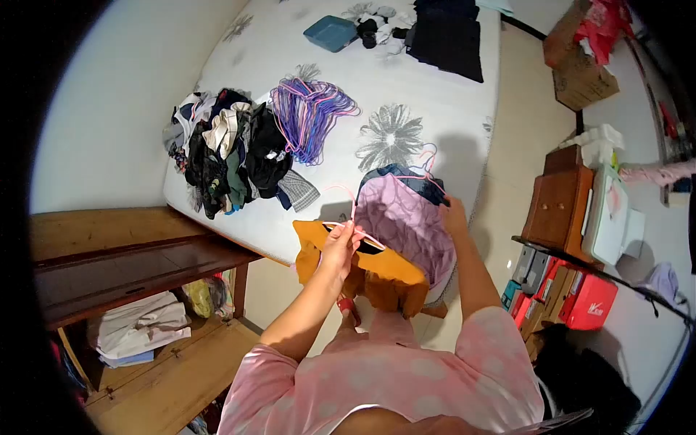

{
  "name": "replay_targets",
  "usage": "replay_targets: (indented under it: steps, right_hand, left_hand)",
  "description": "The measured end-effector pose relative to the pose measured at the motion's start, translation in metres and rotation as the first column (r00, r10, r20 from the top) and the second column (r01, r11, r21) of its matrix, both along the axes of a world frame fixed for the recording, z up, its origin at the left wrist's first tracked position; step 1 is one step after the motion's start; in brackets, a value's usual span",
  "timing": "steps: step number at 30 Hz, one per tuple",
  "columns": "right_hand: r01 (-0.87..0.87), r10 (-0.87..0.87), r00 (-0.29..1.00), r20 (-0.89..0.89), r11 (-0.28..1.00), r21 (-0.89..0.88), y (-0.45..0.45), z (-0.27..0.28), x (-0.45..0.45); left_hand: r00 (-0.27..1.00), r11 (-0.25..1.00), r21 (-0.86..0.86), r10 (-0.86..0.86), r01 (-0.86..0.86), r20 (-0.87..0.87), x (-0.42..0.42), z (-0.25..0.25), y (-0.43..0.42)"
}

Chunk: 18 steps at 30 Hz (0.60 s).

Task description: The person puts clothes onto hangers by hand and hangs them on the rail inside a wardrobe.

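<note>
My left hand (339,248) is closed around a pink clothes hanger (353,203), just below its hook. From that hanger hangs a mustard-yellow garment (384,272), with a dark patch at its neck opening. A lilac patterned garment (402,217) on a pink hanger lies at the near edge of the bed, over a dark blue denim piece (395,172). My right hand (453,216) is at the right shoulder of the lilac garment, its fingers closed at the edge there. The fingertips are partly hidden.
On the bed (246,54) lie a clothes heap (235,152), a bundle of purple and pink hangers (312,116), a blue-grey bin (330,33), small dark and white items, and folded black clothes (446,36). An open wooden cabinet (152,268) stands left; boxes (587,301) line the right.
</note>
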State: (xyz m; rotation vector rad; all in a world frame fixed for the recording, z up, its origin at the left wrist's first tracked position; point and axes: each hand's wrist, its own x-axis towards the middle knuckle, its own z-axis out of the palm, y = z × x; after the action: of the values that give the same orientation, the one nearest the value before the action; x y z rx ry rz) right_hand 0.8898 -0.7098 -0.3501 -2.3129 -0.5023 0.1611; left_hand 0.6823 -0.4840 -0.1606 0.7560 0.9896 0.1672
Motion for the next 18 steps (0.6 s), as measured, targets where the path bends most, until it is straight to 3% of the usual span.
replay_targets:
  steps: [3, 6, 9, 15, 18]
  right_hand:
    - [0.066, -0.035, 0.991, 0.13, 0.968, -0.241, -0.013, -0.05, 0.023]
    - [-0.009, -0.094, 0.971, -0.218, 0.902, -0.432, -0.015, -0.071, 0.036]
    - [-0.035, -0.095, 0.939, -0.331, 0.929, -0.368, -0.006, -0.077, 0.041]
    - [0.007, -0.001, 0.999, 0.033, 0.986, -0.167, 0.026, -0.085, 0.058]
    - [0.064, -0.036, 0.986, 0.162, 0.983, -0.17, 0.034, -0.099, 0.069]
  left_hand:
    - [0.999, 1.0, -0.012, 0.025, -0.025, -0.031, 0.002, -0.002, 0.001]
    - [0.995, 0.998, -0.019, 0.051, -0.053, -0.083, 0.007, -0.002, 0.001]
    - [0.995, 0.998, -0.026, 0.046, -0.048, -0.084, 0.011, -0.005, 0.002]
    - [0.993, 0.998, -0.025, 0.048, -0.052, -0.111, 0.017, -0.008, 0.004]
    - [0.993, 0.998, -0.027, 0.055, -0.058, -0.1, 0.014, -0.01, 0.006]
